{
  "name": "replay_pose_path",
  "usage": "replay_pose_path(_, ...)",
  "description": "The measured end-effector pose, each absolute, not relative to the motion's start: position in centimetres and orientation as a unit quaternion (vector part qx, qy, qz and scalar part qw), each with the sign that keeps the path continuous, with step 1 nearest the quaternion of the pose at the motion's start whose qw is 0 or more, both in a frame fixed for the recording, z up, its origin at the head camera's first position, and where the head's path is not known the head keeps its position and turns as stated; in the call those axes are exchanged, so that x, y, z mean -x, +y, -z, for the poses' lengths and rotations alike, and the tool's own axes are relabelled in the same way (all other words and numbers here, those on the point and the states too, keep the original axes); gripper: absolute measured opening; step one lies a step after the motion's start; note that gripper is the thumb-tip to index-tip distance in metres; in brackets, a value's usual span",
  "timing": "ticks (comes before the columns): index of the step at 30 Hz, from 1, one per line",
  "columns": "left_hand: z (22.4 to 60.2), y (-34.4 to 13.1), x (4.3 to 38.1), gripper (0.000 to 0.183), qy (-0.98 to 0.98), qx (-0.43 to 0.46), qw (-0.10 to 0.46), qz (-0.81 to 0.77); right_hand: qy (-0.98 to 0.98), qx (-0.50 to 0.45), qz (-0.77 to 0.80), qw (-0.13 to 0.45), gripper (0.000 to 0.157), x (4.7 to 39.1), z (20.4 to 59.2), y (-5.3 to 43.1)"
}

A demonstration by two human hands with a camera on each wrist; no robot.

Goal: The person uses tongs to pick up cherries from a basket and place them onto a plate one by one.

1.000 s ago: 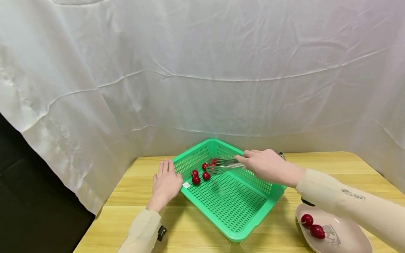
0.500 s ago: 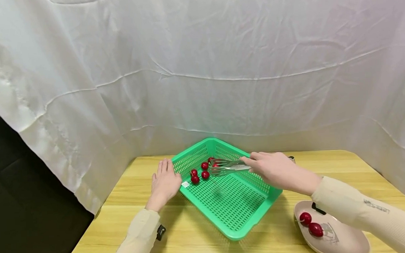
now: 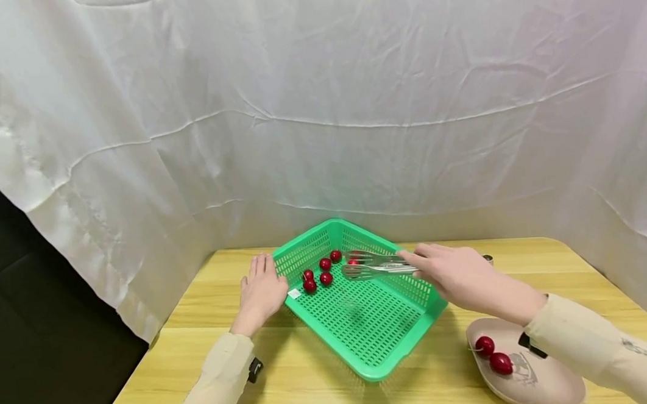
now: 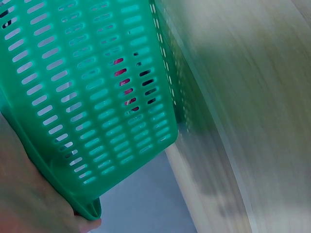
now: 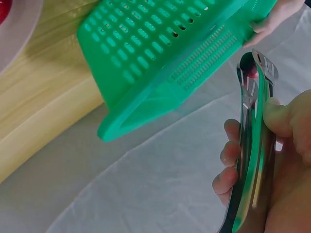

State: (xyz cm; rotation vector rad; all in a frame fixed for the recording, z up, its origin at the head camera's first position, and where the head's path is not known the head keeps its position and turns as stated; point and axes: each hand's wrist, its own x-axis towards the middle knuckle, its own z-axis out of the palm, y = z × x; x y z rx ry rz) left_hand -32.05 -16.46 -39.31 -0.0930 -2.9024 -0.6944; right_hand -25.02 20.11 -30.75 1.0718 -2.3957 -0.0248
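Observation:
In the head view my left hand (image 3: 264, 289) rests at the left corner of a green slotted basket (image 3: 389, 369), its fingers looking straight. My right hand (image 3: 453, 271) grips metal tongs (image 3: 379, 267) over the basket's far right side. Between the tong tips a red cherry (image 5: 252, 73) shows in the right wrist view, partly hidden by the metal. More cherries (image 3: 325, 278) lie in the basket's left and far part, several of them. The left wrist view has the basket's outer wall (image 4: 104, 104) with part of my left hand (image 4: 29, 189) along the rim.
A pale pink dish (image 3: 555, 382) with two cherries (image 3: 501, 363) stands at the front right, below my right forearm. White cloth (image 3: 354, 164) hangs behind the wooden table (image 3: 183, 362). A black surface (image 3: 39, 327) lies at the far left.
My right hand has drawn the tongs rightward, with the cherry between their tips shifting along, away from the other cherries. My left hand stays at the basket's corner.

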Motion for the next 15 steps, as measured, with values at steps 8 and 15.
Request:
replay_pose_path(8, 39.4, -16.5, 32.0, 0.067, -0.968, 0.031, 0.078, 0.237, -0.894, -0.372, 0.008, 0.250, 0.050, 23.7, 30.7, 21.6)
replay_pose_path(15, 39.4, -16.5, 32.0, 0.067, -0.968, 0.033, 0.079, 0.236, -0.896, -0.360, -0.003, 0.261, 0.049, 22.0, 30.4, 23.0)
